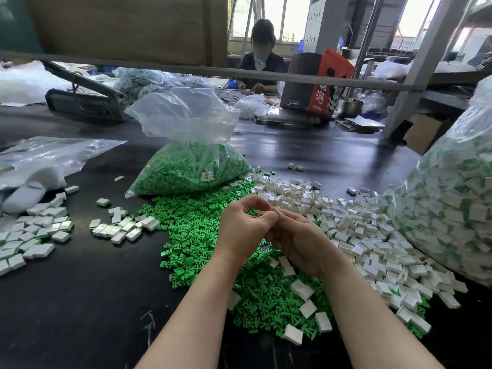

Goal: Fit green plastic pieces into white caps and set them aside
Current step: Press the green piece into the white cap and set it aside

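— Hands first: where are they, and what are they doing?

— Both are raised together over the green pile (202, 235). The left hand (246, 226) has its fingers curled in, thumb and forefinger closed on something small and pale at their tips, which looks like a white cap (258, 212). The right hand (295, 242) meets it from the other side with its fingers bent toward the same spot.

— Is the right hand holding a green piece?

— I cannot tell. Its fingertips are hidden behind the left hand, so whether it pinches a piece or only steadies the cap is not shown.

— So which step is this?

— My judgement is the fitting step itself: one cap held up, an insert being pressed in or about to be.

— And the supplies?

— Loose white caps (354, 230) lie heaped just right of the hands, touching the green pile. More green pieces fill the clear bag (186, 158) behind. Finished caps (34, 235), white with green showing at the edges, sit well apart on the left of the dark table (80, 302).

— What does the next move call for?

— Probably squaring the insert to the cap's open side and pushing it home, then carrying the finished cap left to the group there.
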`<state>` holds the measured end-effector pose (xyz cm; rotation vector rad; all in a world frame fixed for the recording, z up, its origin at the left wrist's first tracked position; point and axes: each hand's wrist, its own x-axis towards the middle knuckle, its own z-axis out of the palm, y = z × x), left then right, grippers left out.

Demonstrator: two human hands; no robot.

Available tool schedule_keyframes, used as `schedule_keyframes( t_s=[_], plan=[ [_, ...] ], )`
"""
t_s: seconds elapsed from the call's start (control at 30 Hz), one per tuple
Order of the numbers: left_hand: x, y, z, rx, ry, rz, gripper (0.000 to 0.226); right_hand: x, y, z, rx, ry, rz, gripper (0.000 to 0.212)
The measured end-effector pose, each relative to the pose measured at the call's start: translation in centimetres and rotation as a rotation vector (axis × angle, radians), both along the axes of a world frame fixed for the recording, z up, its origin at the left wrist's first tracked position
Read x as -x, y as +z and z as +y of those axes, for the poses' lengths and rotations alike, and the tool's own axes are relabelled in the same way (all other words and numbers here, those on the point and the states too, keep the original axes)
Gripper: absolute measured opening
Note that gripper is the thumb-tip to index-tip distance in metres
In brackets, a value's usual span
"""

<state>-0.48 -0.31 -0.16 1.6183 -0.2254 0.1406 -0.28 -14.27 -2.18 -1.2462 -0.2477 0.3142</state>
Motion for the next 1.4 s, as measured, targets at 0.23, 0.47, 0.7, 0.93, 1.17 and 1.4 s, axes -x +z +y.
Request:
schedule_keyframes(
  t_s=[0.23, 0.47, 0.7, 0.93, 1.17, 1.4],
  plan=[
    [-0.2, -0.5, -0.2, -0.011, 0.013, -0.007, 0.004, 0.1, 0.0, -0.4, 0.05, -0.041, -0.011, 0.022],
    [-0.3, -0.4, -0.1, 0.002, 0.029, 0.0, 0.003, 0.4, 0.3, 0.0, 0.088, -0.062, -0.039, 0.033],
    [-0.1, -0.1, -0.2, -0.009, 0.018, -0.012, 0.009, 0.3, 0.2, -0.1, 0.099, -0.06, -0.041, 0.027],
    [-0.2, -0.2, 0.0, -0.012, -0.011, -0.017, 0.004, 0.3, 0.2, -0.1, 0.096, -0.064, -0.044, 0.026],
    [-0.2, -0.2, 0.1, 0.023, -0.019, 0.006, 0.007, 0.4, 0.2, 0.2, 0.081, -0.097, -0.044, 0.035],
    [0.0, 0.2, 0.5, 0.251, -0.072, 0.114, 0.033, 0.4, 0.4, 0.8, 0.04, -0.098, -0.012, 0.056]
  ],
)
